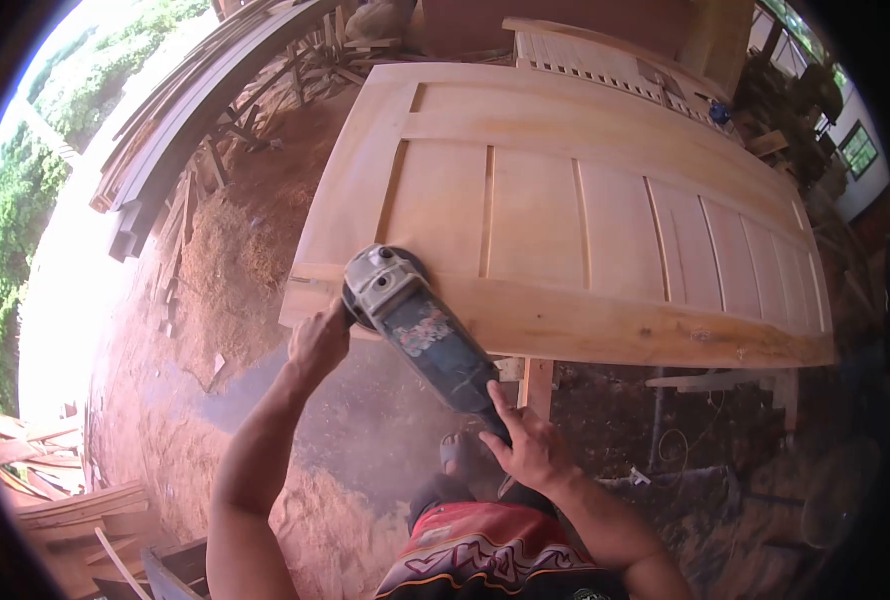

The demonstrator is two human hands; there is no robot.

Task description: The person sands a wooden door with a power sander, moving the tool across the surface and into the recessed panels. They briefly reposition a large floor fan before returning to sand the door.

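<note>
A large pale wooden panel (535, 215) with grooves and framed edges lies raised above the floor. On its near left edge rests the head of a blue-grey power tool (430, 335) that looks like an angle grinder or sander, its disc mostly hidden under the metal head. My left hand (320, 345) is closed around the side handle at the tool's head. The rear handle is in my right hand (533, 445), with the index finger stretched along the body. Both hands are just off the panel's near edge.
Long boards (205, 110) are stacked at the upper left. Wood shavings (230, 240) cover the ground left of the panel. Behind it stands another slatted wooden piece (605, 65). A wooden support (537, 385) shows below the near edge. Scrap wood (40, 455) lies at the lower left.
</note>
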